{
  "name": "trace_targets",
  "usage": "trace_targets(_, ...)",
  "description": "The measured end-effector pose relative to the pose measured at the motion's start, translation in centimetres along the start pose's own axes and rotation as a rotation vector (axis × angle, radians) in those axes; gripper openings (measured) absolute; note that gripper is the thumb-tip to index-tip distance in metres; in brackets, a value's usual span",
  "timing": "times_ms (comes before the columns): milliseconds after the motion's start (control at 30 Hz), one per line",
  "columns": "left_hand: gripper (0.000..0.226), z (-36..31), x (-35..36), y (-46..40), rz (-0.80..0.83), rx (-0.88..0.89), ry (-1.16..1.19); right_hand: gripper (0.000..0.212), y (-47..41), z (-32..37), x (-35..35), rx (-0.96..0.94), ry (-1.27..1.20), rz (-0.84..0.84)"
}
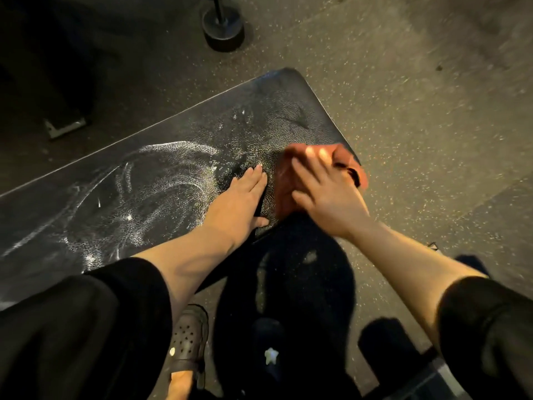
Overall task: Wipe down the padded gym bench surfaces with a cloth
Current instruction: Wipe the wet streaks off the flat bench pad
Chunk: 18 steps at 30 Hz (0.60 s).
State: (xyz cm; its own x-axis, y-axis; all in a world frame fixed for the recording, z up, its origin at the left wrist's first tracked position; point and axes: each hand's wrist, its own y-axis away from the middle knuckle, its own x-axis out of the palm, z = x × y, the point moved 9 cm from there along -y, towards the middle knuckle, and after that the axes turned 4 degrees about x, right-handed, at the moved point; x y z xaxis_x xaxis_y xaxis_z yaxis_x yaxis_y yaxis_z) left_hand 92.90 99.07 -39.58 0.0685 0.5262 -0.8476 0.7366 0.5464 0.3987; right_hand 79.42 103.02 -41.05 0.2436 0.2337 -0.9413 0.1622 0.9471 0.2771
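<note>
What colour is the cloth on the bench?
The cloth is reddish-orange, seen in the head view.

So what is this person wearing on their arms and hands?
Both arms have loose black sleeves pushed up towards the elbows, leaving the forearms bare. The left hand and right hand are bare too: no gloves, and no rings or watch can be made out.

Under the flat left hand [245, 197] a black pebbled-vinyl bench pad [150, 180] shines wet and streaky — the right hand [326, 194] presses a soft rust-orange cloth [288, 180].
</note>
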Motion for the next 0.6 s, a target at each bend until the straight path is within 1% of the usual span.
trace_targets(100,0.094,0.0,0.0,0.0,-0.006,0.001,-0.006,0.064,-2.3,-2.2,-1.2,0.236,-0.114,-0.030)
trace_targets(133,0.094,0.0,0.0,0.0,-0.010,-0.001,-0.004,0.064,-2.3,-1.9,-1.2,0.286,-0.104,-0.050)
trace_targets(167,0.093,0.0,-0.1,0.1,-0.015,-0.002,-0.003,0.064,-1.8,-1.0,-0.9,0.294,-0.073,-0.066)
trace_targets(200,0.093,-0.1,-0.1,0.1,-0.021,-0.002,-0.003,0.064,-1.1,0.1,-0.4,0.261,-0.047,-0.082)
trace_targets(267,0.092,-0.1,-0.1,0.1,-0.021,0.001,0.003,0.065,0.9,1.9,0.3,0.120,-0.021,-0.094)
trace_targets(333,0.093,0.0,0.0,0.0,-0.023,0.005,0.017,0.065,1.3,1.9,0.3,-0.009,0.015,-0.049)
trace_targets(367,0.093,0.0,0.0,0.0,-0.027,0.006,0.023,0.064,0.4,0.9,0.0,-0.025,0.020,-0.046)
trace_targets(400,0.093,0.1,0.0,-0.1,-0.024,0.010,0.028,0.061,-0.7,-0.4,-0.6,0.016,0.014,-0.055)
trace_targets(500,0.093,0.3,0.2,0.0,-0.038,0.018,0.053,0.060,-3.7,-4.3,-1.8,0.329,-0.100,-0.025)
trace_targets(533,0.093,0.4,0.2,0.0,-0.046,0.019,0.062,0.062,-4.0,-4.3,-2.0,0.375,-0.128,-0.042)
trace_targets(567,0.093,0.4,0.2,0.1,-0.046,0.021,0.071,0.063,-3.7,-3.4,-2.1,0.373,-0.127,-0.057)
trace_targets(600,0.093,0.4,0.2,0.1,-0.047,0.023,0.081,0.065,-3.2,-2.2,-1.6,0.330,-0.105,-0.071)
